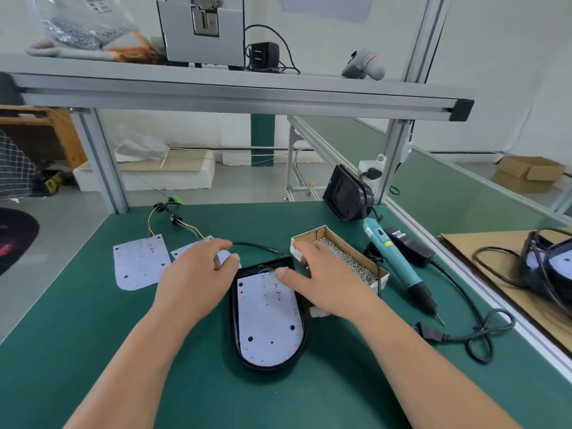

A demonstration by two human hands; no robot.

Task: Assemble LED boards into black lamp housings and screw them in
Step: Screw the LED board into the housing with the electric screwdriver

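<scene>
Green bench: LED board lies seated in black housing. Right hand open, thumb pressing board's top edge, probably to settle it; left hand curled at housing's corner, grip unclear.

- Lamp housing sits mid-table, with an LED board lying in it.
- Two loose LED boards are left of and behind it: one further left, the other partly under the left hand.
- Screw box is just right of the housing's far end.
- Screwdriver lies right of the box, and the power adapter is just beyond that.
- Second housing stands tilted at the back right edge.
</scene>
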